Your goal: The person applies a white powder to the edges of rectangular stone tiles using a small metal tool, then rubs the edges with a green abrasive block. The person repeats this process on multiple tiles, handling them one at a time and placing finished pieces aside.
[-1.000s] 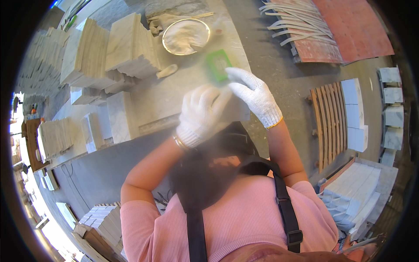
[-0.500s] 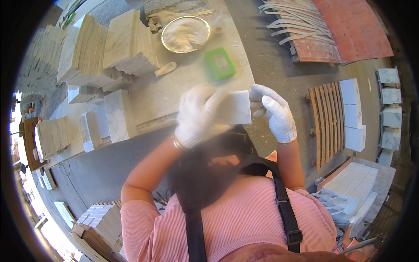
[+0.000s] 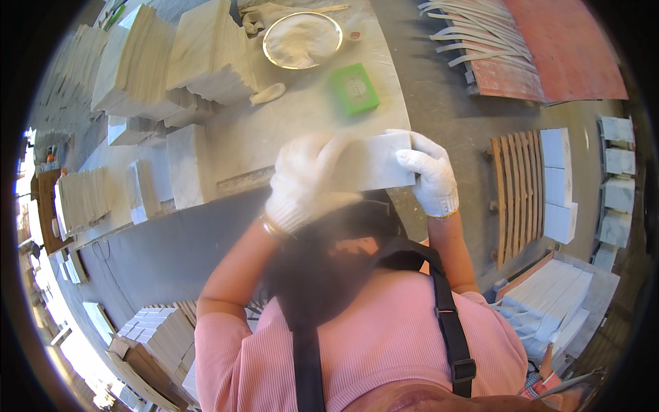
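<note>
A white stone tile (image 3: 382, 161) with faint grey veining is held up between my hands, in front of my chest near the worktable's edge. My left hand (image 3: 301, 177), in a white knitted glove, grips the tile's left end, its outline somewhat hazy. At the tile's right end, my gloved right hand (image 3: 429, 172) pinches the edge between thumb and fingers. Beyond the tile, a green rectangular block (image 3: 354, 89) lies on the table. Farther back stands a round metal-rimmed bowl (image 3: 302, 41) of white powdery material.
Tall stacks of stone tiles (image 3: 141, 65) fill the worktable's (image 3: 237, 147) left side. A whitish scrap (image 3: 268, 94) lies beside them. To the right on the floor are a slatted wooden pallet (image 3: 515, 196), white blocks (image 3: 557, 182) and a red board (image 3: 566, 48) near white straps (image 3: 480, 34).
My right hand has closed on the tile's right end, where its fingers were looser before. The tile has shifted slightly right and up, and the view has moved a little.
</note>
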A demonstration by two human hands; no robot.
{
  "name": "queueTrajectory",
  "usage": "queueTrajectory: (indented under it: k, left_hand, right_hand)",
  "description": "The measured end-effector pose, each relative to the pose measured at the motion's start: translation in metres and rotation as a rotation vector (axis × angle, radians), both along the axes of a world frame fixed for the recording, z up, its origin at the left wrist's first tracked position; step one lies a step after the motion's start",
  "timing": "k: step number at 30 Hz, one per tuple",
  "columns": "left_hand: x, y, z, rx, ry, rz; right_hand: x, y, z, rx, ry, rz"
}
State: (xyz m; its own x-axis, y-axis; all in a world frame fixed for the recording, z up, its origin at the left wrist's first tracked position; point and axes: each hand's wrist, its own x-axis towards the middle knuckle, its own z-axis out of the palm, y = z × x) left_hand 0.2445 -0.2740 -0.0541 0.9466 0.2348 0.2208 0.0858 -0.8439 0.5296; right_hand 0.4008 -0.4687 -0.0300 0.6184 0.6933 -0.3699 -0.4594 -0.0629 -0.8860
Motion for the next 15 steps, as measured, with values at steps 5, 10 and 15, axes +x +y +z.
queueTrajectory:
  k: [5, 10, 15]
  left_hand:
    - [-0.035, 0.033, -0.018, -0.104, 0.005, 0.294]
    - [-0.049, 0.026, -0.022, -0.783, 0.032, 0.466]
    - [-0.046, 0.017, -0.021, -1.424, -0.051, 0.433]
  right_hand:
    - [0.016, -0.016, -0.01, 0.039, -0.033, -0.219]
    - [0.017, -0.017, -0.018, 0.101, -0.033, -0.222]
    - [0.008, 0.002, -0.027, 0.107, -0.056, -0.158]
